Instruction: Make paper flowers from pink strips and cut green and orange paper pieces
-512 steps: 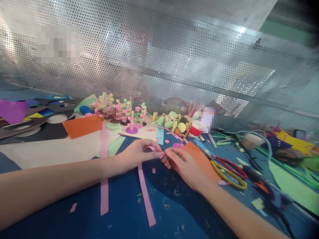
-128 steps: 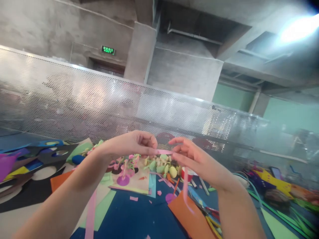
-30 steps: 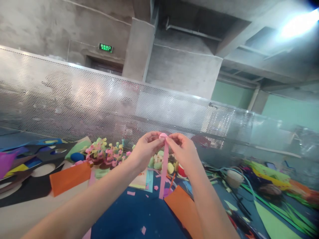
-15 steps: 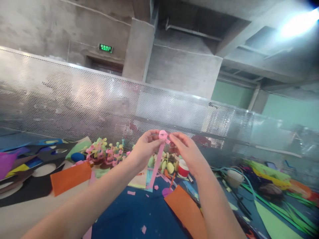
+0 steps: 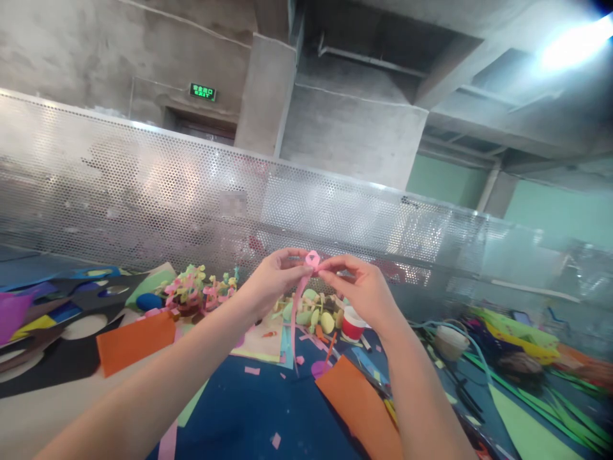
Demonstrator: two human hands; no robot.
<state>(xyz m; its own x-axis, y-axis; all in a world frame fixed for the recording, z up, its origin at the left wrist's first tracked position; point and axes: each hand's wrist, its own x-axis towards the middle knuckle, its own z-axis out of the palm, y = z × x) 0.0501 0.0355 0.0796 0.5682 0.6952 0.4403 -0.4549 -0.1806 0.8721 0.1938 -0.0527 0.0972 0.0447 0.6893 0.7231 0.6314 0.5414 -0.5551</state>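
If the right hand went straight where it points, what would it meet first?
Past the pink strip it pinches, the right hand would probably meet the left hand; depth is unclear.

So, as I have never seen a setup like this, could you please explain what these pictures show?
There is no machine here: a person works with two bare hands. The view comes from one camera worn on the person's head, looking forward and down.

The left hand and right hand meet at a pink strip, pinched between the fingertips. It makes a small loop at the top, and a long end hangs down.

On the blue table lie an orange sheet, small pink scraps and a red-and-white cup. Behind stands a perforated metal screen.
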